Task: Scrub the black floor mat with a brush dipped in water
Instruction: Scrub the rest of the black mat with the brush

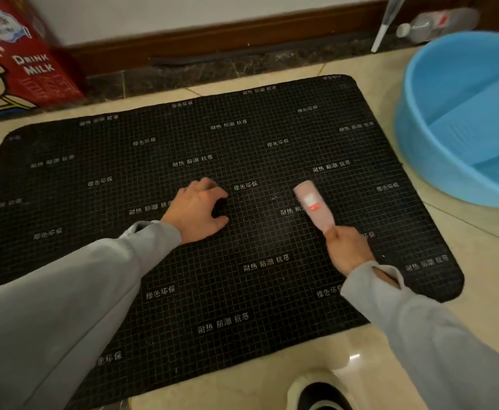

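The floor mat [218,232] lies flat on the floor [464,241], with the left hand [196,211] resting on its middle and the right hand [349,251] at 3 o'clock of it, holding the brush [313,205] on the mat. The basin [437,161] stands on the floor off the mat's 2 o'clock corner, the milk carton [20,60] off its 10 o'clock corner against the wall [183,13], and a shoe [319,393] just past its 5 o'clock edge.

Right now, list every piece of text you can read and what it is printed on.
"DRINK MILK": red carton, upper left.
"耐热 防潮 抗寒": mat, repeated all over in white.
"绿色环保": mat, also repeated.
Top of the carton: more print, too blurred to read.
Brush in the right hand: a red-and-white sticker, unreadable.
Bottle by the wall: red label, unreadable.
Basin: no text.
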`<move>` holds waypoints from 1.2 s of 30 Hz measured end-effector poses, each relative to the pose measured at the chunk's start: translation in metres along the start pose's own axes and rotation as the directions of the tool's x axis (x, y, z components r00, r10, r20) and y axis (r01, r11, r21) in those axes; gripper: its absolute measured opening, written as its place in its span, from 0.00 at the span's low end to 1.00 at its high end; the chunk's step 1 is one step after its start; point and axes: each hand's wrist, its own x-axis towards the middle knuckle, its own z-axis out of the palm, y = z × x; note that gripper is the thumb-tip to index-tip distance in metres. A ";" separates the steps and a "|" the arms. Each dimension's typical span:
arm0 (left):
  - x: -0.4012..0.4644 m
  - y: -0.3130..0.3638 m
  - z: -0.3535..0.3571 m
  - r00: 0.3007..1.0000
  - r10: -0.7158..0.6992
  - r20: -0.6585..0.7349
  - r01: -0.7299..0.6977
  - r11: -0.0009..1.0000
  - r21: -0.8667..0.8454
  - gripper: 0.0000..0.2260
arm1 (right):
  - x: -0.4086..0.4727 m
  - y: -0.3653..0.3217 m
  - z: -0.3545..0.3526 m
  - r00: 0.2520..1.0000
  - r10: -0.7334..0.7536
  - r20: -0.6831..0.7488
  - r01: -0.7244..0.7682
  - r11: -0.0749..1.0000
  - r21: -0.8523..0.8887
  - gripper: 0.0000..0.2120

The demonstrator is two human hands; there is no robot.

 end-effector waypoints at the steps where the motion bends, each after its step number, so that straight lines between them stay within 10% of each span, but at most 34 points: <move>1: 0.003 0.009 0.001 1.000 0.028 0.013 -0.029 1.000 0.008 0.26 | 0.005 0.000 -0.005 0.996 0.081 -0.045 -0.079 0.996 0.030 0.20; 8: 0.020 0.048 0.010 0.989 0.119 0.089 -0.124 0.990 0.062 0.26 | 0.010 0.012 -0.045 0.966 0.108 -0.235 -0.136 0.985 -0.104 0.15; 15: 0.031 0.092 0.021 0.949 0.275 0.154 -0.306 0.921 0.240 0.27 | -0.010 0.041 -0.014 0.983 -0.153 0.104 0.168 0.974 -0.155 0.15; 23: 0.041 0.103 0.020 0.962 0.239 0.131 -0.263 0.942 0.207 0.21 | 0.025 0.101 -0.092 0.925 0.264 -0.273 -0.291 0.955 -0.061 0.18; 30: 0.075 0.145 0.032 0.950 0.311 0.042 -0.313 0.943 0.108 0.23 | 0.015 0.078 -0.042 0.984 -0.141 -0.108 0.124 0.980 -0.156 0.16; 36: 0.099 0.180 0.040 0.941 0.334 0.049 -0.336 0.909 0.245 0.18 | 0.026 0.156 -0.085 0.932 0.194 -0.306 -0.250 0.956 -0.155 0.21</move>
